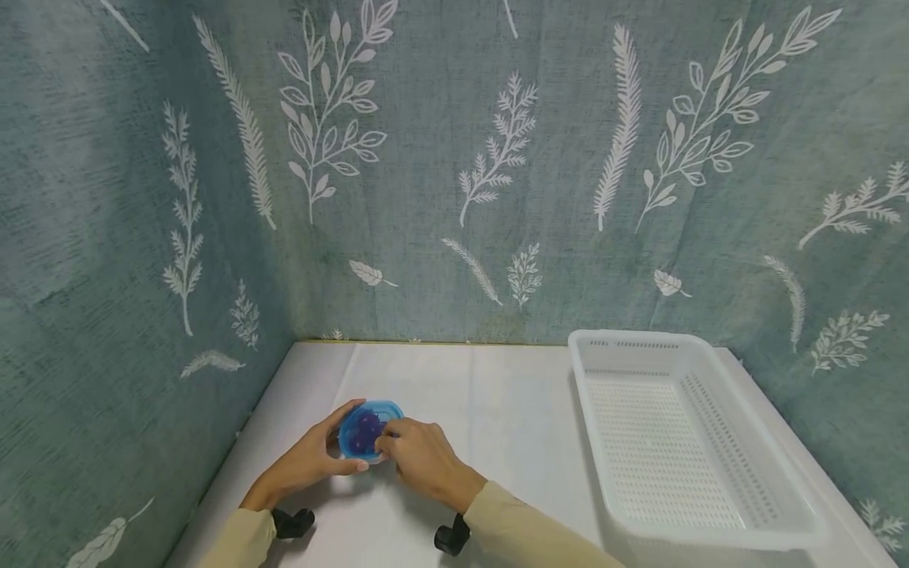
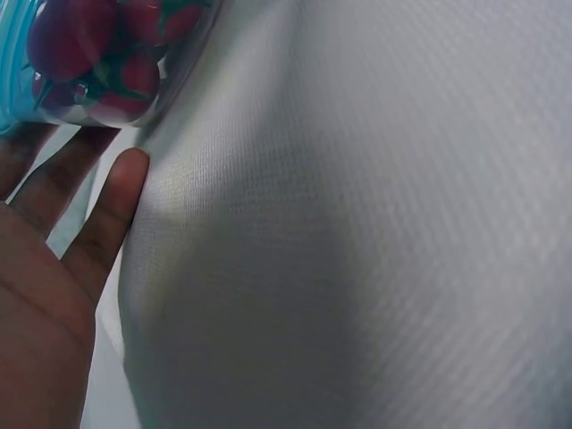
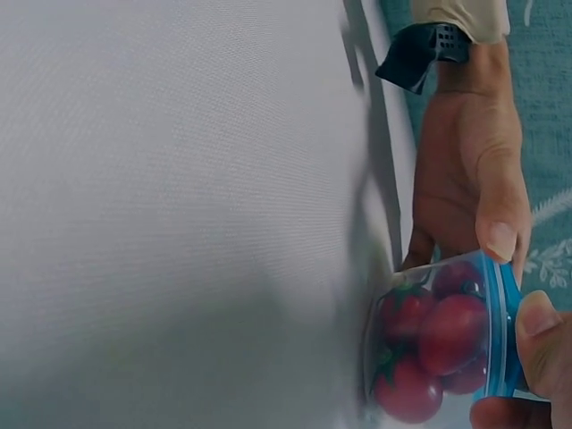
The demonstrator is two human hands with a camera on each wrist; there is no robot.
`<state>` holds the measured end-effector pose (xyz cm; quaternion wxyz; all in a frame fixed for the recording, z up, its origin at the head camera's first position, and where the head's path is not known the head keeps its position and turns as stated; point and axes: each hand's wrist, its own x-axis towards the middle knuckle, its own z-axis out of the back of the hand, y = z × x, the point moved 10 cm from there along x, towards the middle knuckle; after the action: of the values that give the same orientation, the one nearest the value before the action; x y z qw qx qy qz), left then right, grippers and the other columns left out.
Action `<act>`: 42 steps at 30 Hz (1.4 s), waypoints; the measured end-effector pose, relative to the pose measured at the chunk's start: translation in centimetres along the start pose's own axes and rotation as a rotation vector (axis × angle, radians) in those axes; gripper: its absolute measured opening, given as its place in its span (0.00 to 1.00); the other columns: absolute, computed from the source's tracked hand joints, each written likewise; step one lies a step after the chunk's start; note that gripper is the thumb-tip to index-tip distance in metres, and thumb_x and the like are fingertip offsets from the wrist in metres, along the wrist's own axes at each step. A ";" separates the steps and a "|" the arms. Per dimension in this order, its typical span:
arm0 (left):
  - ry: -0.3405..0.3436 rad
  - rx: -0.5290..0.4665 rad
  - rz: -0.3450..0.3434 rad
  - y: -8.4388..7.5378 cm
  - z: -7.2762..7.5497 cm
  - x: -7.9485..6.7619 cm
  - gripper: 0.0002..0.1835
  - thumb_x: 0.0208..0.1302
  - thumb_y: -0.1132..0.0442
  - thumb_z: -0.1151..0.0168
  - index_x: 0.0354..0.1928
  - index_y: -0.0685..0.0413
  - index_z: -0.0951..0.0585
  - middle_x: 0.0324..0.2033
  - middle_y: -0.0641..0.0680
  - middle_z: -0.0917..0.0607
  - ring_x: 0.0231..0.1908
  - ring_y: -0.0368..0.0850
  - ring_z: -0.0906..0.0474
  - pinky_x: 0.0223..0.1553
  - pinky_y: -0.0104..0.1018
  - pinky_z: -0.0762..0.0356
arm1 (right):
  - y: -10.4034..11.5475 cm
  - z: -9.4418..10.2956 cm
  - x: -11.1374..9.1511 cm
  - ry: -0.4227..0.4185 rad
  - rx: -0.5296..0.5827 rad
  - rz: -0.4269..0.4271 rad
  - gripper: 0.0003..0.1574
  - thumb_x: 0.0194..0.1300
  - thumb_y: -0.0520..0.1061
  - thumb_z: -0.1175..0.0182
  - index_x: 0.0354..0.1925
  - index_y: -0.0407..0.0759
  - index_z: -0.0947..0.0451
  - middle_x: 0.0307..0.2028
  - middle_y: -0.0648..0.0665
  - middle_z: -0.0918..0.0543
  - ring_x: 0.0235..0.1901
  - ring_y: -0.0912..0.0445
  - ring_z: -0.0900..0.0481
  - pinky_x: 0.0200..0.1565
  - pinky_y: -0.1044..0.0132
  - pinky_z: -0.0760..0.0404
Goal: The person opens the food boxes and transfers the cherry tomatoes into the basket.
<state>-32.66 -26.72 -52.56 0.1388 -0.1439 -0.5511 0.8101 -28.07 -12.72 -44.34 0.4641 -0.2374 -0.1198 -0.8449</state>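
A small clear plastic tub point(image 3: 366, 357) with a blue lid point(image 1: 384, 409) holds several cherry tomatoes point(image 3: 453, 333) with green stems. My left hand point(image 1: 310, 459) grips the tub from the left, its thumb on the near side and fingers round the far side. In the right wrist view, the left thumb point(image 3: 502, 234) lies at the lid's rim. With thumb and finger, my right hand point(image 1: 428, 464) pinches the lid at its right edge. The left wrist view shows the tub's base above the spread left fingers point(image 2: 109, 210).
A large white plastic basket point(image 1: 592, 442) with slotted walls stands on the right of the white table point(image 1: 511, 442). Patterned green-grey cloth point(image 1: 426, 197) lines the back and both sides. Black wrist devices point(image 1: 293, 523) sit under the forearms.
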 end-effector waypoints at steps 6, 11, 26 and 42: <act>-0.011 0.034 0.017 -0.2 0.2 0.0 0.56 0.60 0.57 0.22 0.83 0.45 0.49 0.74 0.64 0.38 0.69 0.63 0.34 0.59 0.44 0.27 | 0.1 0.4 0.1 0.004 0.007 0.002 0.11 0.63 0.40 0.27 0.42 0.54 0.09 0.40 0.55 0.14 0.41 0.63 0.16 0.35 0.76 0.19; -0.022 0.040 0.024 -0.1 0.2 -0.3 0.56 0.59 0.57 0.22 0.82 0.44 0.48 0.74 0.64 0.38 0.69 0.64 0.34 0.60 0.49 0.28 | 0.3 0.4 0.1 0.000 0.026 -0.003 0.10 0.64 0.40 0.27 0.43 0.52 0.09 0.40 0.55 0.14 0.41 0.64 0.16 0.37 0.77 0.20; 0.006 -0.017 -0.005 -0.1 -0.2 -0.3 0.56 0.61 0.60 0.24 0.83 0.47 0.52 0.74 0.66 0.39 0.67 0.64 0.32 0.53 0.39 0.21 | 0.7 0.3 0.0 -0.041 0.060 0.025 0.09 0.63 0.37 0.28 0.42 0.49 0.08 0.38 0.54 0.14 0.40 0.65 0.17 0.41 0.80 0.21; 0.010 0.017 0.003 -0.4 -0.1 0.0 0.56 0.62 0.58 0.24 0.83 0.45 0.51 0.75 0.65 0.39 0.66 0.62 0.31 0.54 0.40 0.22 | 0.2 0.3 0.1 -0.028 0.066 0.011 0.10 0.63 0.36 0.27 0.41 0.48 0.08 0.38 0.54 0.14 0.39 0.65 0.16 0.39 0.80 0.21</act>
<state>-32.56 -26.46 -52.22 0.1418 -0.1477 -0.5431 0.8143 -27.83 -12.77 -44.02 0.4748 -0.2343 -0.1530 -0.8344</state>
